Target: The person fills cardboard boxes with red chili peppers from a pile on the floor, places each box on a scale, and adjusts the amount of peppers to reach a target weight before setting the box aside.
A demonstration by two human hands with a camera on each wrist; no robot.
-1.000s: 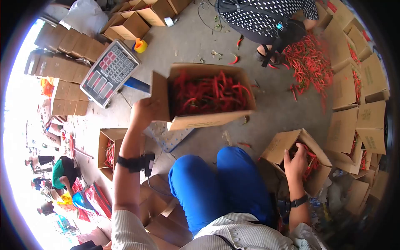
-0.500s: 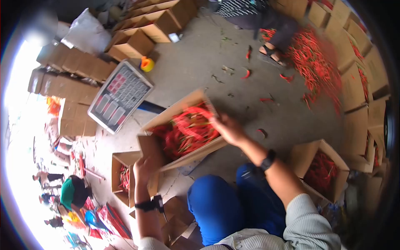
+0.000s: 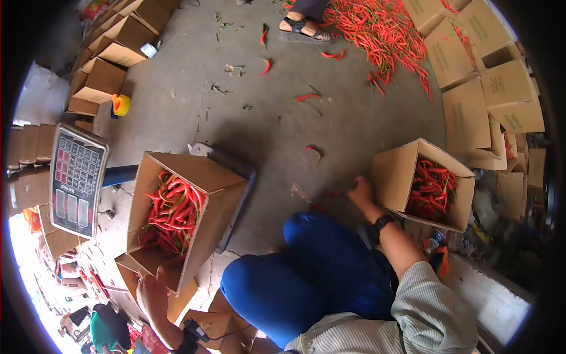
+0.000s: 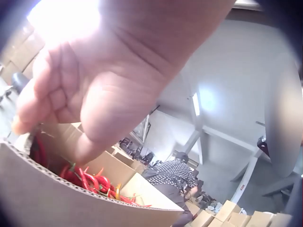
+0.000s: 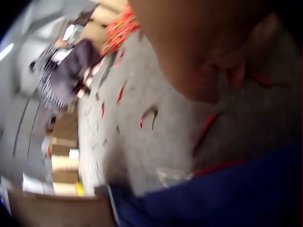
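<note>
A cardboard box of red chili peppers stands tilted in view on the platform of a scale. At its near end my left hand grips the end wall, with the thumb on the inner side and the fingers at the rim corner. My right hand is low over the floor, beside a second chili-filled box, and holds nothing visible. Close to its fingertips lies a loose red chili; another chili is on the floor below the hand.
A large chili heap covers the far floor beside a person's sandaled foot. Open cartons line the right side; more boxes stand at the far left near a yellow tape roll. Scattered chilies dot the concrete.
The chili box, carried by one hand and then both, has come down on the scale at left. My right hand has left it and moved right, down toward the floor.
</note>
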